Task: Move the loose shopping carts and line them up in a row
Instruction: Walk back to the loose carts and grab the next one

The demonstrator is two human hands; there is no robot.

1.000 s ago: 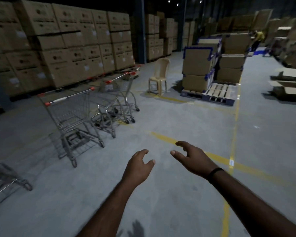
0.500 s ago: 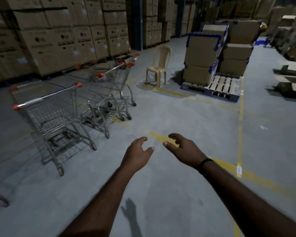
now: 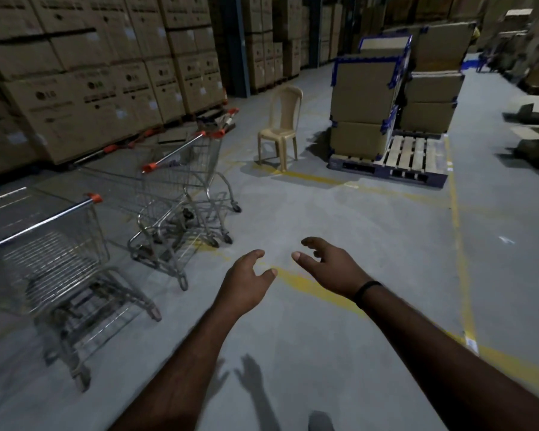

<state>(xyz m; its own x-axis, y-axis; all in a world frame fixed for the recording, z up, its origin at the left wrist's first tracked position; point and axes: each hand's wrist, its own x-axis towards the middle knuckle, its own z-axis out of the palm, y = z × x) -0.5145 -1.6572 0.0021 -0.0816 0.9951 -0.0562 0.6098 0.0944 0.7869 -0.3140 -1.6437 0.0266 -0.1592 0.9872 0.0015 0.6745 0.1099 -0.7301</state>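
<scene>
two cart groups: a single shopping cart (image 3: 44, 269) stands at the left edge, partly cut off by the frame. nested carts (image 3: 181, 194) stand pushed into one another just beyond it, apart from it; their exact count is hard to tell.
cart handles: grey bars with orange end caps, angled up toward the right.
left hand (image 3: 246, 281): stretched forward over the floor, fingers loosely curled, thumb out, holding nothing, clear of both cart groups.
right hand (image 3: 327, 269): just beside the left one, fingers spread and slightly bent, holding nothing.
wristband (image 3: 366, 290): black, on the right wrist.
floor (image 3: 324, 213): grey concrete with yellow lines (image 3: 458, 244) crossing under the hands and running along the right side.
chair (image 3: 282, 126): beige plastic, upright, beyond the nested carts.
pallet (image 3: 414, 157): right of the chair, carrying tall cardboard boxes (image 3: 364, 98) with blue corner guards.
cartons (image 3: 91, 88): stacked high along the left wall, behind the carts.
</scene>
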